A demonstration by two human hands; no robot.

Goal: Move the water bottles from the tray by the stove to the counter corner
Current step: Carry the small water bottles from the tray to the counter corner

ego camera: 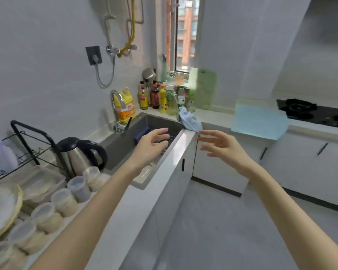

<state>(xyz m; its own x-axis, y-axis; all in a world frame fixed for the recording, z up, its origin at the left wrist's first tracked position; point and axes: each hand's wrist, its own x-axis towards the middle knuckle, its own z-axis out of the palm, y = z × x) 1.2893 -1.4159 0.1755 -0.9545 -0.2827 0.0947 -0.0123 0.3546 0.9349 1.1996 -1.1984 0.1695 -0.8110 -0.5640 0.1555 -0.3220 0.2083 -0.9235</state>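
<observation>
A light blue tray (260,122) lies on the counter just left of the black stove (316,114); nothing shows on it. In the counter corner under the window a clear water bottle with a green cap and label (181,97) stands among other bottles. My left hand (154,143) hovers over the sink with fingers spread and holds nothing. My right hand (220,143) floats over the counter's front edge, fingers apart and empty, just below a blue cloth (189,121).
A grey sink (125,141) with a tap (117,106) fills the left counter. A kettle (80,152), several lidded plastic jars (64,201) and a black rack (33,145) stand at the left. Sauce and cleaner bottles (156,98) and a green board (203,88) crowd the corner.
</observation>
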